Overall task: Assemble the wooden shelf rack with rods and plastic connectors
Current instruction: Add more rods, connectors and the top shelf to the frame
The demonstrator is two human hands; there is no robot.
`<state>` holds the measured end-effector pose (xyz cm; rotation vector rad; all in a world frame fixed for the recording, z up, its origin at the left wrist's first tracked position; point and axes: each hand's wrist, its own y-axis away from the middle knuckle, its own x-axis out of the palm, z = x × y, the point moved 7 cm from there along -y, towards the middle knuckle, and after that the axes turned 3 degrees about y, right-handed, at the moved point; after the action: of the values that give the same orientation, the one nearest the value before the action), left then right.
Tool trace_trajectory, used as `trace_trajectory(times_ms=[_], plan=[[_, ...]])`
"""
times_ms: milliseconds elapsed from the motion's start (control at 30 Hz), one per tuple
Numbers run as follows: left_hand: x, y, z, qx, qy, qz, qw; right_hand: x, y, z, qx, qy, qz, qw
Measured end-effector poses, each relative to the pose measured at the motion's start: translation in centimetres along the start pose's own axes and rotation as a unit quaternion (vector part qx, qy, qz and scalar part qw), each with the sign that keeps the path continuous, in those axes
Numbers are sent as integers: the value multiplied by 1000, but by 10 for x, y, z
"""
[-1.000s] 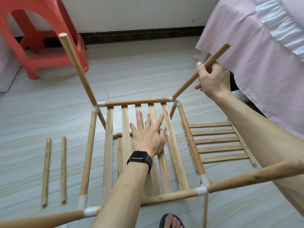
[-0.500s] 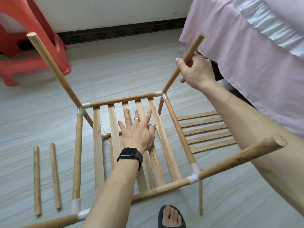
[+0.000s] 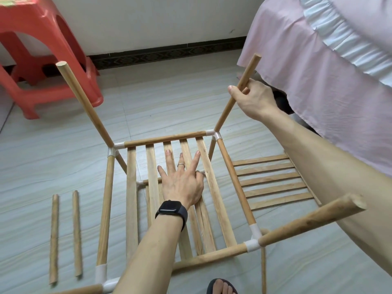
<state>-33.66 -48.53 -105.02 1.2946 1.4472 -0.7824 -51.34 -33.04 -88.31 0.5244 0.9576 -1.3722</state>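
A partly built wooden rack (image 3: 232,179) stands on the floor, its slatted shelf framed by rods joined with white plastic connectors (image 3: 214,133). Upright rods rise from its corners. My left hand (image 3: 182,181), wearing a black watch, presses flat with spread fingers on the shelf slats. My right hand (image 3: 253,100) grips the far right upright rod (image 3: 247,76) near its upper part. Another upright rod (image 3: 83,102) stands at the far left corner, and a thick one (image 3: 311,219) points toward me at the near right.
Two loose rods (image 3: 64,235) lie on the floor at the left. A spare slatted panel (image 3: 273,180) lies flat to the right of the rack. A red plastic stool (image 3: 42,54) stands at the back left, a pink bed skirt (image 3: 318,81) hangs at the right. My sandalled foot (image 3: 221,287) shows below.
The view shifted and the far right rod stands steeper than a second ago, with my right hand still gripping it. My left hand stays pressed on the slats.
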Motion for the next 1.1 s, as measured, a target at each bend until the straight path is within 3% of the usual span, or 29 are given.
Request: trace_trajectory(times_ms=[100, 167, 233, 467, 800, 1100], plan=[[1, 0, 0, -2, 1, 2, 1000, 2, -6, 12, 39, -170, -5, 985], [1, -1, 1, -4, 2, -1, 1000, 7, -7, 21, 78, -355, -26, 931], [2, -1, 1, -4, 3, -3, 1000, 15, -3, 29, 79, -435, -43, 896], [4, -1, 1, 6, 5, -1, 1000, 26, -13, 36, 43, -466, -28, 883], [0, 0, 4, 16, 57, -6, 998, 37, -30, 42, 61, -482, 31, 873], [-2, 2, 5, 15, 59, -1, 998, 31, -14, 36, 90, -465, -166, 865]])
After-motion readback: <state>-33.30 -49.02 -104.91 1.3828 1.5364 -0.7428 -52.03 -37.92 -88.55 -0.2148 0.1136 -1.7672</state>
